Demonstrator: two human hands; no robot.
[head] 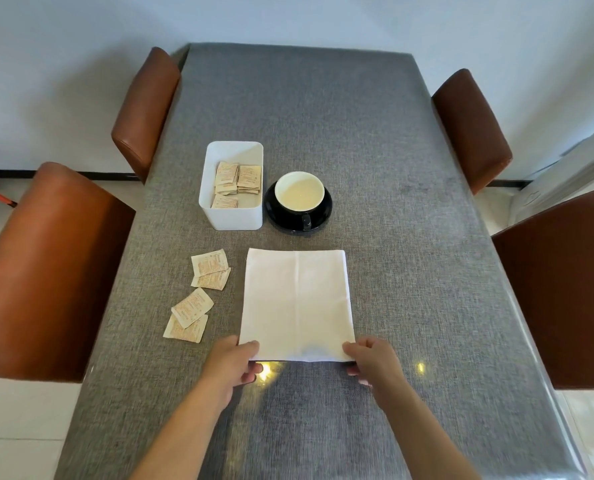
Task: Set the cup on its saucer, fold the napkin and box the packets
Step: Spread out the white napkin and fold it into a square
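Head view, and both hands are on the napkin (297, 304): the left hand (231, 367) and right hand (370, 362) each pinch a near corner, thumb on top, fingers (254, 370) tucked beneath, likely ready to lift that edge for a fold. It's soft white cloth, creased down the middle, flat on the grey woven worktop (409, 271). Beyond it, the cream-lined cup (299, 191) sits on its glossy black saucer (323, 216). Some paper packets (198, 294) lie loose to the left, others rest in the white box (233, 216).
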